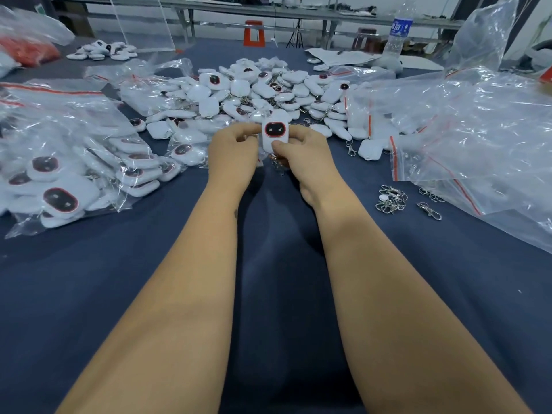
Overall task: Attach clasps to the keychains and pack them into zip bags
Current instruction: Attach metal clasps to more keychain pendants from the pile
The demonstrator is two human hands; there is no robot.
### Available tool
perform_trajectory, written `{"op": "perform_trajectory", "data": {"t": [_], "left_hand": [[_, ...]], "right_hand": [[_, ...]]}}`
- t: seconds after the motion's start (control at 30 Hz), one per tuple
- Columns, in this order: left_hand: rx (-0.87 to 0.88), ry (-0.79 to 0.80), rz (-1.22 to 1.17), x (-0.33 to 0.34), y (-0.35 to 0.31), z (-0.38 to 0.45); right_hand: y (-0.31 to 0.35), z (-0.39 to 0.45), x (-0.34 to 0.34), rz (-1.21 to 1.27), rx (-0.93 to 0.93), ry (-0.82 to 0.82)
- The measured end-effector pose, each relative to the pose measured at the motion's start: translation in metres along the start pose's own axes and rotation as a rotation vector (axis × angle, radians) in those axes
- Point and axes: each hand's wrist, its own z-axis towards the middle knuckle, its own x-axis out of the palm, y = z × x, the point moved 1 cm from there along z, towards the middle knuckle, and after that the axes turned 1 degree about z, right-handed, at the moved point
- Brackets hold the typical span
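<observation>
Mid-batch: both hands, left hand (231,150) and right hand (301,153), pinch one keychain (275,135) above the worktop (283,294), bagged pile (74,174) done left, big loose heap (263,91) and spare clasps (391,200) remaining.

My arms are bare from the bottom edge of the view up to the wrists, with no sleeve showing. My left grip (231,150) and right grip (301,158) are bare too: short nails, smooth knuckles. A small dark mark sits on my left forearm.

Water bottle (399,34) – far right; orange stool (254,33) beyond.
</observation>
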Motion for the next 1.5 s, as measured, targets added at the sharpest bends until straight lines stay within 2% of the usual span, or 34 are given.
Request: {"op": "perform_trajectory", "data": {"t": [0.13, 0.33, 0.67, 1.1, 1.5], "left_hand": [[-0.073, 0.038, -0.064, 0.0023, -0.0049, -0.0020], [-0.071, 0.077, -0.026, 0.0036, -0.0056, -0.0051], [-0.042, 0.060, 0.017, 0.0036, -0.0024, -0.0031], [-0.114, 0.072, -0.036, 0.0036, -0.0051, -0.0045], [-0.111, 0.071, -0.017, 0.0026, -0.0048, -0.0037]], "right_hand": [[-0.0025, 0.0015, 0.0011, -0.060, 0.005, -0.006], [-0.0037, 0.0005, 0.0027, -0.073, 0.009, -0.001], [-0.0024, 0.0044, 0.0030, 0.019, 0.025, -0.001], [-0.0010, 0.0003, 0.0041, -0.007, 0.009, -0.010], [-0.0002, -0.0006, 0.0036, -0.002, -0.008, -0.009]]}}
